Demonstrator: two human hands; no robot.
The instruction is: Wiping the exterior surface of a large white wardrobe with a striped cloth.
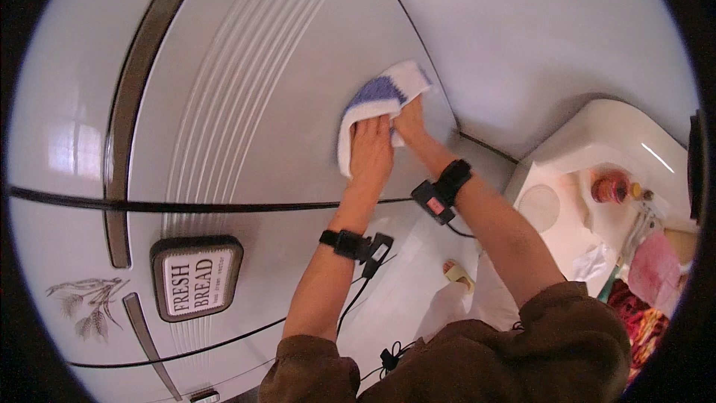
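Note:
A blue and white terry cloth (380, 92) lies folded against the pale, glossy cabinet panel (296, 140). My left hand (372, 145) presses on it from the lower left, the fingertips tucked under its white edge. Just to the right, my right hand (411, 120) has its fingers hidden beneath the cloth's upper right part, close to the panel's dark edge seam. Both wrists wear black straps with small wired devices. Raised curved ribs run down the panel to the left of the cloth.
A brown-framed bread sign (197, 279) and a dark trim strip (134, 78) are on the left. At right stands a white molded unit (598, 123) holding a red-lidded jar (609, 187), plastic bags and a pink cloth (654, 271). Cables hang below my arms.

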